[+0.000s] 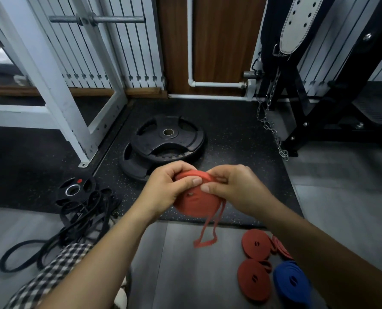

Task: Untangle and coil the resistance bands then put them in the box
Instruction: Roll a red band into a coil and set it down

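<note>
Red band (193, 204): mostly wound into a flat coil and held in the air, just on the person's side of the large weight plate (165, 143).
Left hand (167, 188): grips the left edge of the coil, with the thumb pressed on its face and the fingers curled behind.
Right hand (232, 188): pinches the upper right edge of the coil, thumb also on the face.
Loose end (207, 233): a short loop that hangs free below the coil.
Coiled bands: two red coils (255, 244) and a blue coil (291, 279) lie on the grey floor, to the near right of the plate; another red one is partly hidden by the right forearm.
Black bands (83, 210): a tangled heap to the near left of the plate, lying against a small weight plate (75, 188).
Chain (272, 128): hangs to the right of the plate.
</note>
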A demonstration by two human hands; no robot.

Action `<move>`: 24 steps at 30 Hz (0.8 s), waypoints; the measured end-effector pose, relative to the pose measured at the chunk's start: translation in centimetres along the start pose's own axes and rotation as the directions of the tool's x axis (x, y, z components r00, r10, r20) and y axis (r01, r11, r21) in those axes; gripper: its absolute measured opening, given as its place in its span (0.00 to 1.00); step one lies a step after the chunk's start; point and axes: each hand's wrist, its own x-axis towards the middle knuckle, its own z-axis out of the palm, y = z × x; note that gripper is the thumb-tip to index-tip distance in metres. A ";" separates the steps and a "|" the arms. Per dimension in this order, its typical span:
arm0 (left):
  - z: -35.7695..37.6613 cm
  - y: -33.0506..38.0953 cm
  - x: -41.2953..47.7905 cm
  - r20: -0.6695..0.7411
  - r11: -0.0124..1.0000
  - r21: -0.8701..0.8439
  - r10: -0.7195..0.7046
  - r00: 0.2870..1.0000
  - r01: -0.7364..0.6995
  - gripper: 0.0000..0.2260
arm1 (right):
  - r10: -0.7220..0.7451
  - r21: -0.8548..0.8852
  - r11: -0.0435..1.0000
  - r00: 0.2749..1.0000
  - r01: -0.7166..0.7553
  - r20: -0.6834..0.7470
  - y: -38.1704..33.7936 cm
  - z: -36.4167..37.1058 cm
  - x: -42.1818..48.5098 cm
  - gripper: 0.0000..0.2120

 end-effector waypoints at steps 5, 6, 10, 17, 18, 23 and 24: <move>0.1 0.0 0.2 -0.215 0.947 -0.319 -0.113 0.970 0.040 0.04 | 0.084 0.291 0.953 0.996 -0.087 0.021 0.0 -0.5 0.3 0.06; 0.1 0.1 0.2 -0.234 0.925 -0.377 -0.147 0.961 0.050 0.03 | 0.095 0.310 0.946 0.995 -0.098 0.024 0.0 -0.4 0.2 0.05; 0.8 0.0 0.0 -0.285 0.796 -0.598 -0.323 0.902 0.097 0.00 | 0.130 0.418 0.901 0.992 -0.116 -0.004 0.2 0.6 0.3 0.06; -0.5 -0.5 0.4 -0.085 0.918 -0.352 -0.227 0.970 0.184 0.10 | 0.098 0.295 0.950 0.995 -0.101 0.022 0.4 -0.7 0.6 0.06; -0.8 -0.5 0.4 -0.043 0.968 -0.203 -0.157 0.987 0.145 0.13 | 0.071 0.190 0.979 0.997 -0.078 0.041 0.4 -0.9 0.6 0.06; -0.1 -0.2 -0.2 0.008 0.990 -0.081 -0.111 0.994 0.111 0.06 | 0.026 0.122 0.992 0.996 -0.036 0.082 0.0 -0.3 0.5 0.06; 0.1 -0.2 -0.2 -0.038 0.984 -0.141 -0.117 0.992 0.111 0.04 | 0.037 0.205 0.978 0.998 -0.048 0.060 -0.2 -0.4 0.5 0.08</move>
